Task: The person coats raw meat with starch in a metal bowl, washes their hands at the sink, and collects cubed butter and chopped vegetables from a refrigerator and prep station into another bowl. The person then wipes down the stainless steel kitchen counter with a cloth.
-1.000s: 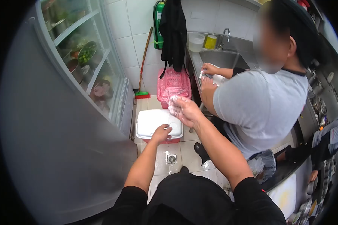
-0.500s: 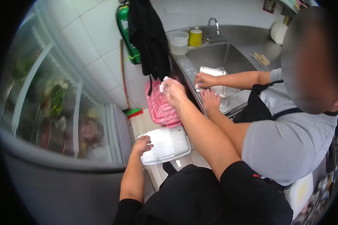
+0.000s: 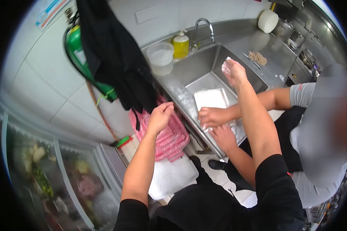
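Note:
My right hand is held above the sink, its fingers closed around a white, foamy-looking mass. Whether that is suds or a crumpled cloth I cannot tell. Loosely curled, my left hand hovers in front of the pink bag and the black garment, with nothing visible in its fingers. Below my right forearm, another person's hands work at the sink's front edge beside a white rectangular tray.
At the sink's back stand a tap, a yellow soap bottle and a clear plastic tub. A beige cloth lies on the counter. A glass-doored fridge is at left; a white lidded box sits on the floor.
My view has turned right toward the sink. My right hand has moved from over the pink bag to above the basin. My left hand has risen from the white box and its fingers have curled.

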Demonstrator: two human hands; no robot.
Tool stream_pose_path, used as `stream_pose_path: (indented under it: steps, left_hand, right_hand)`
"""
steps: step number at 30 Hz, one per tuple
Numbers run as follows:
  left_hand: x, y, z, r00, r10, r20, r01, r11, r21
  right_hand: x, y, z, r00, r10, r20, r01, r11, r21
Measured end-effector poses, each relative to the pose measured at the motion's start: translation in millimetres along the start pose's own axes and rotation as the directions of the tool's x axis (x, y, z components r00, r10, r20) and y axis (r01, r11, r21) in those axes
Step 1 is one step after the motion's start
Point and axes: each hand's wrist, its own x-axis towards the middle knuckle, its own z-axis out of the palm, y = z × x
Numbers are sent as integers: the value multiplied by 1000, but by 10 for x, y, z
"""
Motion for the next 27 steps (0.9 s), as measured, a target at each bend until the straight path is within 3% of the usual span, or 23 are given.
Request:
stream_pose_path:
  steps: [2,4,7,13,16,18,21,22,24,25,26,27]
  left_hand:
    - [576,271,149,985,172,5,-166,941,296]
    - [1133,510,329,938,338,75,-326,789,521]
    - [2148,579,709,928,262,265,-370,570,733]
    - [3610,952,1413,964,154,216,-244,190,951]
    - [4225,1053,1538,961,202,189,-222,155,963]
    - [4573,1002,1546,997,-13,74,-69,223,972]
    - [4453,900,1362,935,-294,197,-164,134,977]
    - [4422,692,1315,963,-217,158,-108,223,969]
    - [4238,352,1322,997,-44,61,-38,409,912]
    - [4022,516,1368,974,-217,61,160,856,491]
    - [3787,722,1462,918,-362,162,382,917,-116]
    - [3705,769,1582,902,-353,249,413,873,-259]
  right_hand:
    - [350,-32,-62,999,-3,-35,0,994,-106]
    - [662,-26,-118,999,-1,-44,-6,987,-161]
    - [1050,0,-259,999,-7,-49,-4,975,-222]
    - [1443,-84,-318,997,-52,-63,28,945,-326]
    - [1604,-107,-267,998,-46,-32,33,939,-341]
    - [1671,-107,-196,998,21,57,-3,956,-293]
    - [1831,135,-15,996,30,85,-3,955,-297]
    - [1855,307,47,994,78,76,-57,969,-241]
    - [1933,518,173,988,141,63,-132,983,-126]
    - [1986,583,216,983,171,72,-169,985,-37]
    - [2021,677,264,974,209,86,-213,976,48]
    - [2054,783,290,962,250,108,-262,957,124]
